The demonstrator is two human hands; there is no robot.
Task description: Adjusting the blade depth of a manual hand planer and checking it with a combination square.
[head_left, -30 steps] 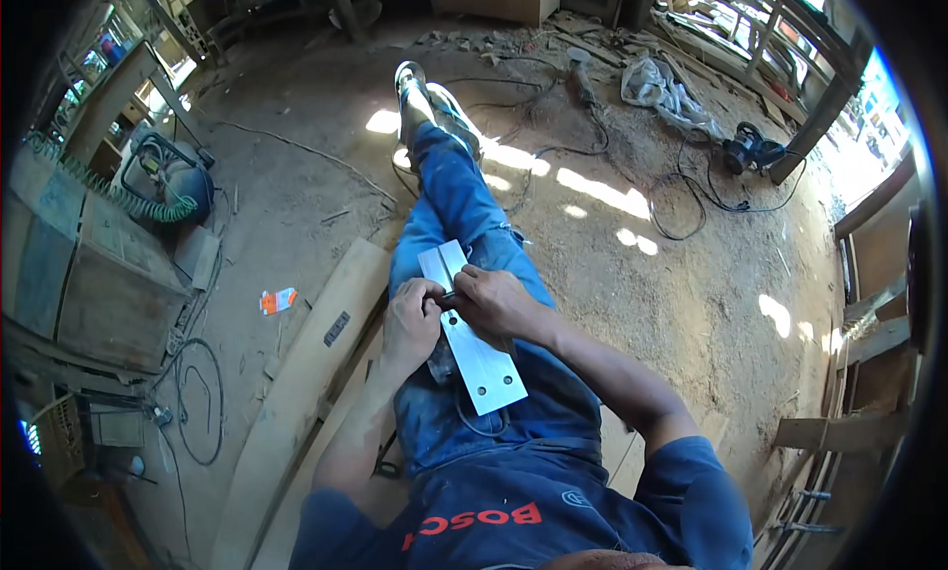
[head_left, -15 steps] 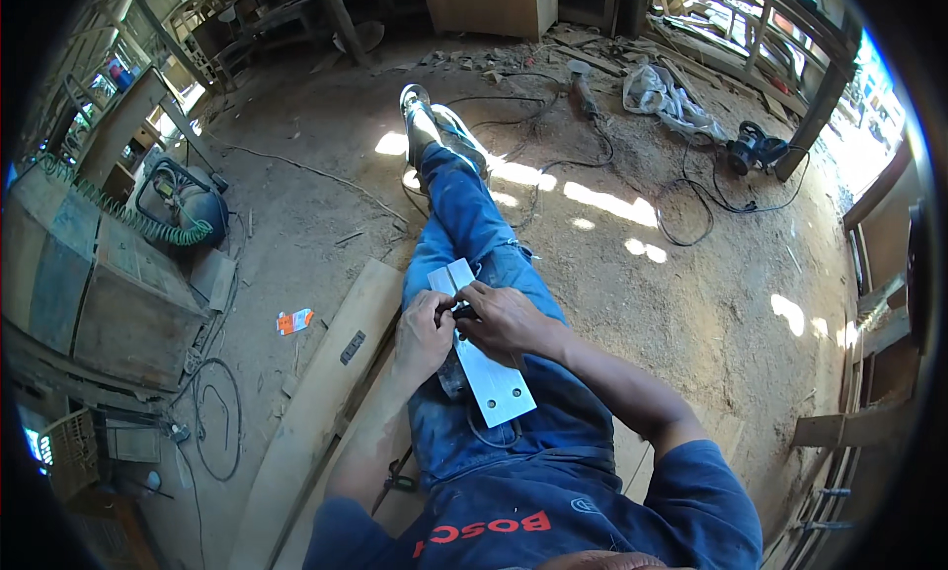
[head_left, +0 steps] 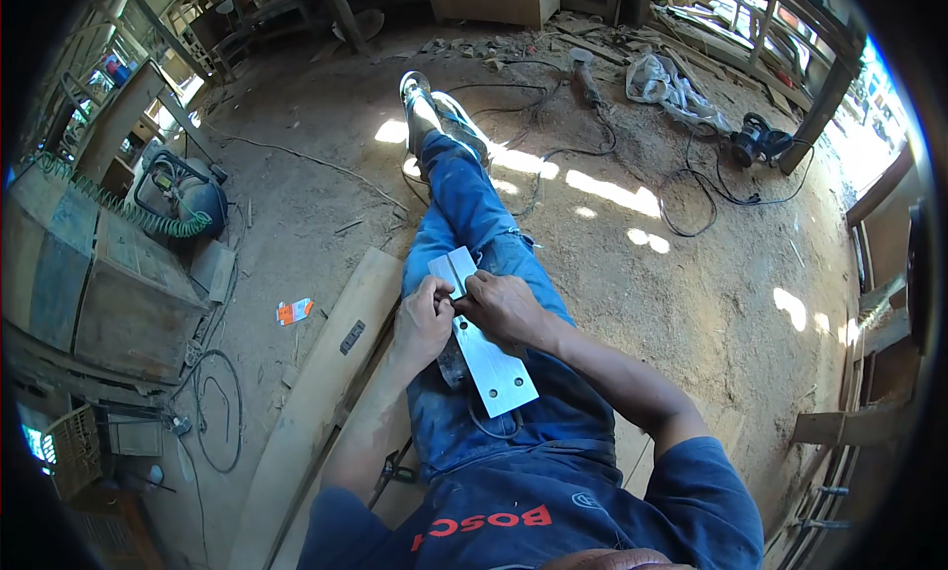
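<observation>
"So, where are you seeing the metal plate?"
"It's lying on the jeans; the left hand and right hand are sitting over it, pinched narrow, but I'm failing to tell whether they're holding anything."

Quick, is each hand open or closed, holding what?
Left hand: closed, over the metal plate; anything pinched is hidden.
Right hand: closed there too; contents can't be told.
</observation>
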